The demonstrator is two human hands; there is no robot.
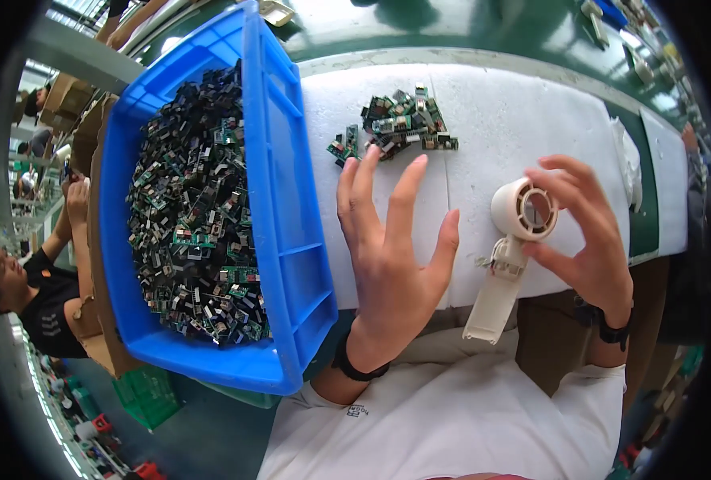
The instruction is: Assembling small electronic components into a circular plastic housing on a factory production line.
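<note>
My left hand (395,248) is open, its fingers spread over the white foam-like sheet. Its fingertips reach the near edge of a small pile of green circuit boards (403,120); I cannot tell whether they touch it. Between the thumb and fingers of my right hand (587,232) is a cream-white handheld fan housing (509,260). The round ring head points away from me and the open handle shell slants down toward me. Small parts show at the neck, where a bit of wire sticks out.
A blue plastic crate (295,216) heaped with small circuit boards (191,216) stands on the left. Beyond it are a cardboard box (103,264) and a co-worker (47,296). White sheeting (531,112) covers the green bench. A green basket (146,396) sits low at left.
</note>
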